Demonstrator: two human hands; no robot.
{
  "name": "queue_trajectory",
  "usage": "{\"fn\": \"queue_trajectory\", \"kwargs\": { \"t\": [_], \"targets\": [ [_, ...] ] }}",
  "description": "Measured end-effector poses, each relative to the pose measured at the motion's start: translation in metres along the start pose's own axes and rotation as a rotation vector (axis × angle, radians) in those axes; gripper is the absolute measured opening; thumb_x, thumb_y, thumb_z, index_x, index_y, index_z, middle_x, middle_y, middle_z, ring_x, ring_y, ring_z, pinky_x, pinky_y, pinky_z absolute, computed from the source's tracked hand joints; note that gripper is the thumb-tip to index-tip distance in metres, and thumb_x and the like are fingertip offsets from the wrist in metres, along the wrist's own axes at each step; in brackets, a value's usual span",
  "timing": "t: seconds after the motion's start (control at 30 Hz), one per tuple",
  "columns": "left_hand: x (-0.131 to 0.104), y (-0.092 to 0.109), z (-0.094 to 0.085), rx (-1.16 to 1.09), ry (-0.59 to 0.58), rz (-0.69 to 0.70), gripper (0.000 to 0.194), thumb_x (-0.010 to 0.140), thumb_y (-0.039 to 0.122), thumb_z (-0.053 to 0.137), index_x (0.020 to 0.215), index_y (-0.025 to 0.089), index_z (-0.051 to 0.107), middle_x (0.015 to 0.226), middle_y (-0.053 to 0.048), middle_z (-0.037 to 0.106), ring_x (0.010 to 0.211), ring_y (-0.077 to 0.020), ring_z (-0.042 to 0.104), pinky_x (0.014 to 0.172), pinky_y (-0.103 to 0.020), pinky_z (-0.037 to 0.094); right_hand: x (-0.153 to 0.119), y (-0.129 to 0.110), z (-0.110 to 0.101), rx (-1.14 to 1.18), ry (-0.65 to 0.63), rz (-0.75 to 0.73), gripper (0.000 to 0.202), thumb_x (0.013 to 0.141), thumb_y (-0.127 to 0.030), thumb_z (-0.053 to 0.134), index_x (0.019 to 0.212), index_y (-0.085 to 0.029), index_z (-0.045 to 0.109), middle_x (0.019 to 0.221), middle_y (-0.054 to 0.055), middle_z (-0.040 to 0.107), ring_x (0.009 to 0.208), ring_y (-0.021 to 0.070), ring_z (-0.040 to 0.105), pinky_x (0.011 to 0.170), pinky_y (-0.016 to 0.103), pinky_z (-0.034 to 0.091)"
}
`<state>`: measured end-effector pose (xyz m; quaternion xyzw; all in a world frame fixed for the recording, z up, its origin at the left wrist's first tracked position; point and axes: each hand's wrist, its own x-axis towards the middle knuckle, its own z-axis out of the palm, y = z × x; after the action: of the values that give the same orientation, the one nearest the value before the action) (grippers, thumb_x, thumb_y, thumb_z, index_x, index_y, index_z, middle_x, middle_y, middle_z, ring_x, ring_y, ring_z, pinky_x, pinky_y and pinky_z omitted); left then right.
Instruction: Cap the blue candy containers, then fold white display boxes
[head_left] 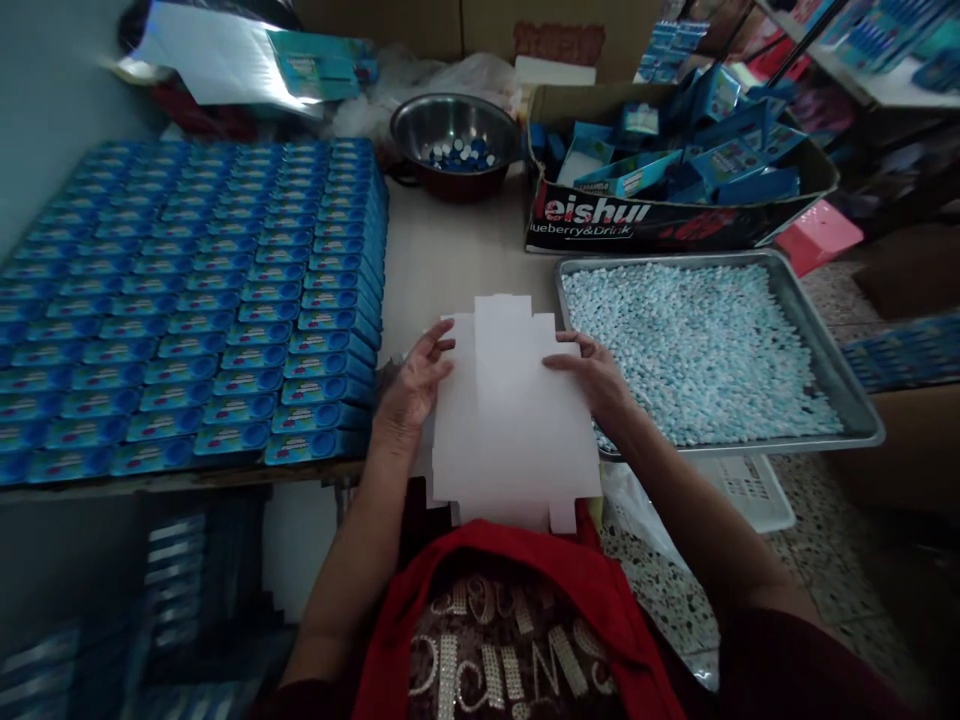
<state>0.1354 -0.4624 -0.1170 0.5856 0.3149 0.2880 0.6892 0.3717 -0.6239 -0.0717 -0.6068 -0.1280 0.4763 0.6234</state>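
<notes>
From my end I see the flat white card (517, 400) as smooth matt paperboard, the rows of blue packs (225, 330) as printed stock with a slight sheen, and the carton (720, 222) as printed cardboard. Metal I've got: bowl (411, 128) shiny and smooth inside, tray (823, 345) duller grey, its pellets (690, 360) making a pebbly surface. Rest as I read it: tabletop (420, 240) smooth and pale, bag (480, 75) crinkly clear plastic, red apron (630, 640) matt cloth, lettering (448, 660) sparkly and studded, floor (825, 560) speckled like terrazzo.
</notes>
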Motion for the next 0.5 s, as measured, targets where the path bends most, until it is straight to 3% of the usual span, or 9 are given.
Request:
{"fn": "queue_trajectory", "kwargs": {
  "t": [0.17, 0.33, 0.4, 0.5],
  "targets": [
    [-0.031, -0.01, 0.002, -0.194, 0.072, -0.06, 0.071, 0.085, 0.059, 0.068, 0.149, 0.031, 0.06, 0.146, -0.01, 0.071, 0.122, -0.03, 0.073, 0.096, -0.046, 0.063, 0.003, 0.003, 0.005, -0.021, -0.024, 0.059, 0.063, 0.046, -0.024, 0.095, 0.101, -0.025, 0.065, 0.082, -0.002, 0.078, 0.062, 0.0192, 0.069, 0.057, 0.032, 0.056],
    [-0.031, -0.007, 0.016, -0.225, 0.143, -0.122, 0.06, 0.084, 0.05, 0.063, 0.137, 0.022, 0.069, 0.122, -0.01, 0.08, 0.11, -0.0321, 0.077, 0.09, -0.048, 0.064, 0.024, 0.01, 0.008, -0.144, -0.029, -0.027, 0.053, 0.05, -0.031, 0.093, 0.095, -0.025, 0.065, 0.081, -0.002, 0.075, 0.064, 0.0206, 0.068, 0.06, 0.034, 0.055],
    [-0.026, -0.007, 0.022, -0.183, 0.15, -0.119, 0.062, 0.076, 0.038, 0.064, 0.137, 0.023, 0.067, 0.12, -0.008, 0.08, 0.107, -0.0307, 0.077, 0.088, -0.045, 0.064, 0.03, 0.019, 0.011, -0.368, 0.015, -0.161, 0.043, 0.059, -0.034, 0.086, 0.096, -0.025, 0.068, 0.079, -0.002, 0.073, 0.066, 0.0209, 0.066, 0.064, 0.034, 0.053],
    [-0.021, -0.01, 0.025, -0.027, 0.126, -0.108, 0.066, 0.07, 0.03, 0.065, 0.136, 0.025, 0.063, 0.121, -0.006, 0.078, 0.102, -0.0285, 0.076, 0.084, -0.042, 0.064, 0.031, 0.034, 0.015, -0.888, 0.081, -0.43, 0.027, 0.078, -0.031, 0.07, 0.104, -0.025, 0.076, 0.077, -0.001, 0.072, 0.073, 0.0218, 0.066, 0.075, 0.036, 0.051]
  ]
}}
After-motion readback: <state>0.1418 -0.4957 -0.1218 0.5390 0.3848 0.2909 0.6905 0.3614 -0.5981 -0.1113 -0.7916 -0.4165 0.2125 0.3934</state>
